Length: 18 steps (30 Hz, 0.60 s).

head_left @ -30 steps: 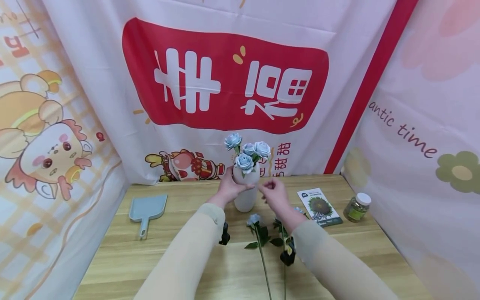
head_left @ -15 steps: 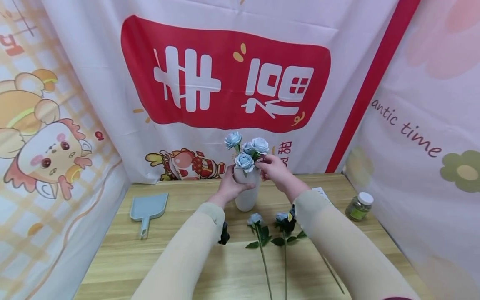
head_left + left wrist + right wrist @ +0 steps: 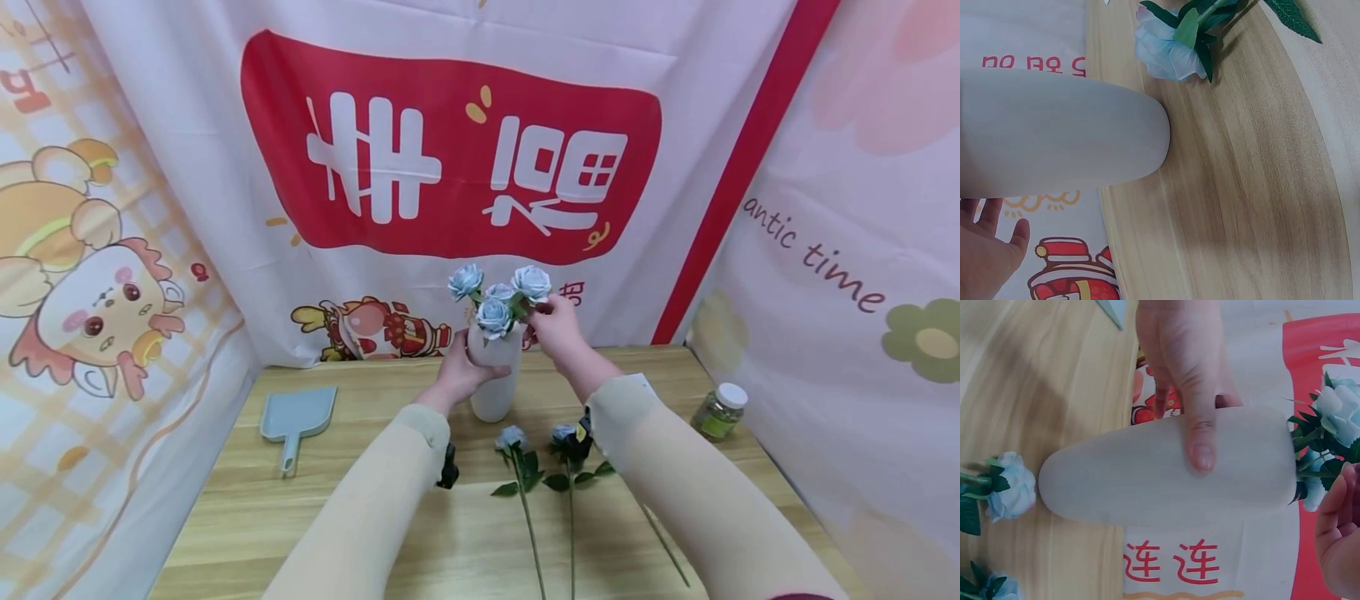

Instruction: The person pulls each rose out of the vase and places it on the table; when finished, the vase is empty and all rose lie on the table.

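Note:
A tall white vase [image 3: 492,402] stands on the wooden table with several light blue roses [image 3: 494,317] in its mouth. My left hand [image 3: 456,372] grips the vase's upper left side; in the right wrist view its thumb [image 3: 1201,447] lies across the vase wall. At the right of the mouth, my right hand [image 3: 557,327] pinches the green stem of a rose [image 3: 532,283], just under the bloom. In the right wrist view the fingertips of my right hand [image 3: 1339,540] meet at that stem, right by the rim. The lower stems are hidden inside the vase.
Loose blue roses [image 3: 512,438] lie in front of the vase, with another stem [image 3: 663,542] near my right sleeve. A dustpan [image 3: 298,414] lies left. At right are a lidded jar [image 3: 718,412] and a card [image 3: 643,383] partly behind my sleeve. Printed curtains enclose the table.
My right hand has risen from beside the vase to the roses at its mouth and taken a stem. The right rose has shifted up and right. My left hand stays on the vase.

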Each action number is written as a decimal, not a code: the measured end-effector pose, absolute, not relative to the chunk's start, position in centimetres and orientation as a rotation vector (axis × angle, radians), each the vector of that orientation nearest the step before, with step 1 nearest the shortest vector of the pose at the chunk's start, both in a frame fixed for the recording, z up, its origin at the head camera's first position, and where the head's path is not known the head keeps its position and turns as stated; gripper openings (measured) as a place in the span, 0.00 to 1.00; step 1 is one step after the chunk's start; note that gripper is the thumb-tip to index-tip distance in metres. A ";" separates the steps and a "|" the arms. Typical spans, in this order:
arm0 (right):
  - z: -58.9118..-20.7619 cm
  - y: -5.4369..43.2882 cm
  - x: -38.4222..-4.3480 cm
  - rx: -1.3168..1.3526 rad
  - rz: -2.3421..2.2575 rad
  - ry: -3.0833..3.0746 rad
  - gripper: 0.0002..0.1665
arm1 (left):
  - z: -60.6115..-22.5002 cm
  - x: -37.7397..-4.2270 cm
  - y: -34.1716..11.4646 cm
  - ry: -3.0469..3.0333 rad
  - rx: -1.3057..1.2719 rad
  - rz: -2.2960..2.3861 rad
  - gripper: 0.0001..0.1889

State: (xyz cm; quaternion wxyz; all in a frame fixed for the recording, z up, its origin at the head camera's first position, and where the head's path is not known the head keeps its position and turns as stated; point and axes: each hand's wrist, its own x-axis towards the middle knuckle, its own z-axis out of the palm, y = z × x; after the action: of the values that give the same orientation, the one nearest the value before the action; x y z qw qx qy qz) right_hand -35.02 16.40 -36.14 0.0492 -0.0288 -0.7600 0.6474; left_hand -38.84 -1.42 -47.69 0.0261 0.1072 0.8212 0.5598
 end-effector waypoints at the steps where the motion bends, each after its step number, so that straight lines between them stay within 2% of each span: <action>1: -36.0 16.4 -35.0 -0.080 1.971 -2.294 0.14 | -47.6 -38.8 -1.4 2.543 0.336 1.731 0.54; 11: -33.7 17.2 -34.2 -0.025 1.917 -2.214 0.15 | -47.5 -38.5 -1.5 2.577 0.390 1.731 0.54; 18: -31.5 17.9 -33.8 0.015 1.953 -2.086 0.12 | -47.3 -38.2 -1.6 2.561 0.434 1.750 0.53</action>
State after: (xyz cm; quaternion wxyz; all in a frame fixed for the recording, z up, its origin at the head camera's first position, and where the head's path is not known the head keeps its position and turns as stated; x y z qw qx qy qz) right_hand -33.81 17.86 -31.54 0.1414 0.0053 -0.7227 0.6765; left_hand -38.24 -1.58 -47.29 0.0048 0.1387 0.8178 0.5586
